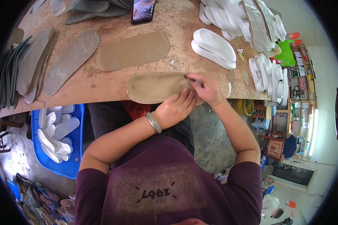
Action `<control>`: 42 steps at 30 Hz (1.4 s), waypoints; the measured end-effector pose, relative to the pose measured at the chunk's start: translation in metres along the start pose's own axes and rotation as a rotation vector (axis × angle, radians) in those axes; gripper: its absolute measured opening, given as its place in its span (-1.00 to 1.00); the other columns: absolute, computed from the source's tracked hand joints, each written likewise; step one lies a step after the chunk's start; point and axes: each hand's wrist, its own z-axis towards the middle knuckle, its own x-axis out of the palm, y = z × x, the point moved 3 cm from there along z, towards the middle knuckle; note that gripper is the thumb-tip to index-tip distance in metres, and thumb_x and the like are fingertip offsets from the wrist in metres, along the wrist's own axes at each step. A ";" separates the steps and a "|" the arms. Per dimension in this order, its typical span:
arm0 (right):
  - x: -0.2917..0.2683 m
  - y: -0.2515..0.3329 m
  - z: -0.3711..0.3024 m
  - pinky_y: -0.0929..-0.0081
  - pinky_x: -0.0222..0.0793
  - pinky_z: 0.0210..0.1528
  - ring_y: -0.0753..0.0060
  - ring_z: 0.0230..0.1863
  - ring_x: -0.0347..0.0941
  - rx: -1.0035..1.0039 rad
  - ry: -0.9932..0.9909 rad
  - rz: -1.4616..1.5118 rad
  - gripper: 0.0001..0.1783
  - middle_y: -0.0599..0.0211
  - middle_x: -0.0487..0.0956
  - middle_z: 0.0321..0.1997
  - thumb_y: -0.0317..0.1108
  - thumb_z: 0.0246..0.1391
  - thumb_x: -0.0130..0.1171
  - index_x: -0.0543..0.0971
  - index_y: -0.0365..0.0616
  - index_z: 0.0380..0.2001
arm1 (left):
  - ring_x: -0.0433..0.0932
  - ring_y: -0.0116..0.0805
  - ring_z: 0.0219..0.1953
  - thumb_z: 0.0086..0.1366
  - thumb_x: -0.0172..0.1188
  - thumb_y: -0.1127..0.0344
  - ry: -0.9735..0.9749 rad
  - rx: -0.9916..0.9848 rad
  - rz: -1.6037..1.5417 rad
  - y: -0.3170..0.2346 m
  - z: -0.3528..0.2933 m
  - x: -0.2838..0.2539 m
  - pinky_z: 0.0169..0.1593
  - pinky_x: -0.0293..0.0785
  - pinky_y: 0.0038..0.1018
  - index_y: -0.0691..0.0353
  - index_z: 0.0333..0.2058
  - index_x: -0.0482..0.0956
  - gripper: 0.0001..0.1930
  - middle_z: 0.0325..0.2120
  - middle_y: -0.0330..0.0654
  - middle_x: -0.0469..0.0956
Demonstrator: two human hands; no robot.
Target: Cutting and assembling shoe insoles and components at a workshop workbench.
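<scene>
A tan, sole-shaped insole (150,89) lies along the front edge of the wooden table, in front of me. My left hand (178,108), with a pale bangle (153,123) at the wrist, rests on its near right part, fingers stretched out flat. At the insole's right end, my right hand (207,89) is closed around a slim dark pen-like tool (193,80) whose tip meets the upper edge; its exact kind is unclear. Both hands cover the right end. Just beyond lies another tan insole (133,51), flat on the table.
Wrapped insoles (72,62) and dark stacked ones (11,73) sit on the left. White soles (214,48) stand at the right, more piled behind. A phone (142,11) is propped at the back. Below left, a blue tub (79,135) holds white pieces. Stools and shelves (311,80) are farther right.
</scene>
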 end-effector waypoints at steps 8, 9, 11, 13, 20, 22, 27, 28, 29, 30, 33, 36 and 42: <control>0.011 -0.027 -0.009 0.50 0.52 -0.32 0.54 -0.43 0.54 0.502 -0.414 0.780 -0.78 0.36 0.59 -0.46 -0.49 0.22 0.18 0.59 -0.27 -0.07 | 0.54 -0.25 0.09 0.15 0.10 0.32 0.020 -0.002 -0.030 0.008 0.001 0.004 0.00 0.47 -0.45 0.24 -0.04 0.58 -0.62 0.03 -0.10 0.56; 0.005 -0.011 -0.008 0.45 0.53 -0.30 0.42 -0.42 0.56 0.315 -0.211 0.450 -0.71 0.35 0.59 -0.43 -0.57 0.09 0.22 0.60 -0.19 -0.08 | 0.54 -0.25 0.09 0.15 0.10 0.32 0.013 0.010 -0.035 0.007 0.001 0.005 -0.01 0.47 -0.44 0.24 -0.03 0.58 -0.62 0.03 -0.10 0.56; 0.001 0.002 0.008 0.44 0.54 -0.29 0.32 -0.39 0.56 -0.071 -0.053 0.194 -0.64 0.32 0.61 -0.39 -0.58 -0.02 0.23 0.61 -0.15 -0.09 | 0.54 -0.25 0.09 0.15 0.10 0.33 0.080 -0.013 -0.091 0.005 -0.004 0.009 -0.01 0.46 -0.44 0.24 -0.04 0.58 -0.62 0.03 -0.10 0.56; 0.003 0.013 0.013 0.43 0.53 -0.29 0.06 -0.33 0.54 -0.448 0.119 -0.052 -0.49 0.22 0.60 -0.31 -0.56 -0.32 0.23 0.61 -0.06 -0.13 | 0.54 -0.24 0.09 0.16 0.11 0.33 0.140 -0.034 -0.145 0.005 -0.004 0.010 -0.02 0.46 -0.44 0.23 -0.04 0.58 -0.63 0.03 -0.10 0.56; 0.023 -0.042 0.002 0.45 0.51 -0.31 0.41 -0.40 0.56 0.717 -0.543 0.928 -0.75 0.30 0.61 -0.38 -0.54 0.08 0.22 0.60 -0.19 -0.13 | 0.55 -0.25 0.10 0.15 0.11 0.34 0.020 0.005 -0.046 0.009 0.000 0.003 -0.03 0.46 -0.46 0.22 -0.04 0.59 -0.63 0.03 -0.14 0.57; 0.018 -0.037 0.003 0.45 0.51 -0.30 0.53 -0.39 0.55 0.565 -0.496 1.041 -0.81 0.31 0.61 -0.38 -0.49 0.23 0.16 0.59 -0.27 -0.10 | 0.55 -0.25 0.10 0.15 0.10 0.34 0.017 0.002 -0.052 0.010 0.001 0.004 -0.03 0.46 -0.46 0.21 -0.03 0.59 -0.63 0.03 -0.15 0.58; 0.005 0.016 0.019 0.39 0.56 -0.26 0.19 -0.27 0.58 -0.356 0.121 0.055 -0.52 0.28 0.62 -0.27 -0.57 -0.27 0.26 0.65 -0.02 -0.15 | 0.55 -0.25 0.10 0.15 0.10 0.31 0.144 0.003 -0.107 0.008 -0.003 0.012 0.00 0.45 -0.44 0.22 -0.02 0.58 -0.61 0.01 -0.17 0.59; 0.007 0.015 0.022 0.39 0.56 -0.26 0.19 -0.27 0.58 -0.354 0.122 0.056 -0.52 0.28 0.62 -0.27 -0.57 -0.27 0.26 0.65 -0.02 -0.15 | 0.55 -0.25 0.10 0.15 0.10 0.31 0.145 0.002 -0.110 0.007 -0.003 0.012 0.00 0.45 -0.44 0.22 -0.02 0.58 -0.61 0.01 -0.17 0.59; 0.010 0.014 0.023 0.41 0.55 -0.27 0.20 -0.29 0.59 -0.427 0.119 -0.001 -0.56 0.27 0.61 -0.30 -0.57 -0.22 0.27 0.65 -0.03 -0.15 | 0.55 -0.26 0.10 0.15 0.10 0.31 0.182 -0.016 -0.125 0.006 -0.004 0.013 0.00 0.46 -0.43 0.22 -0.02 0.58 -0.61 0.01 -0.17 0.59; 0.013 0.014 0.024 0.42 0.55 -0.28 0.22 -0.31 0.59 -0.503 0.116 -0.058 -0.59 0.26 0.61 -0.33 -0.56 -0.16 0.27 0.65 -0.03 -0.15 | 0.55 -0.26 0.10 0.16 0.10 0.31 0.217 -0.036 -0.138 0.006 -0.003 0.014 0.00 0.46 -0.42 0.23 -0.02 0.58 -0.60 0.01 -0.17 0.59; 0.025 -0.003 0.019 0.42 0.52 -0.32 0.31 -0.36 0.56 -0.043 -0.190 0.076 -0.66 0.26 0.55 -0.41 -0.51 0.02 0.28 0.58 -0.11 -0.07 | 0.53 -0.20 0.09 0.15 0.07 0.30 -0.027 -0.007 -0.067 0.011 -0.001 0.006 0.04 0.44 -0.40 0.29 -0.04 0.57 -0.61 -0.05 -0.10 0.59; 0.028 -0.039 0.026 0.44 0.52 -0.28 0.42 -0.35 0.55 0.704 -0.355 1.058 -0.73 0.35 0.57 -0.42 -0.51 0.09 0.25 0.60 -0.14 -0.10 | 0.54 -0.20 0.09 0.15 0.07 0.30 -0.040 0.013 -0.079 0.014 0.002 0.006 0.04 0.44 -0.40 0.29 -0.07 0.59 -0.62 -0.06 -0.10 0.59; 0.010 0.002 0.037 0.44 0.53 -0.27 0.38 -0.34 0.60 -0.166 0.062 0.318 -0.79 0.30 0.63 -0.35 -0.48 0.06 0.25 0.66 -0.16 -0.19 | 0.53 -0.20 0.09 0.15 0.08 0.29 0.145 -0.025 -0.113 0.010 -0.005 0.014 0.07 0.42 -0.40 0.29 -0.03 0.57 -0.59 -0.03 -0.08 0.58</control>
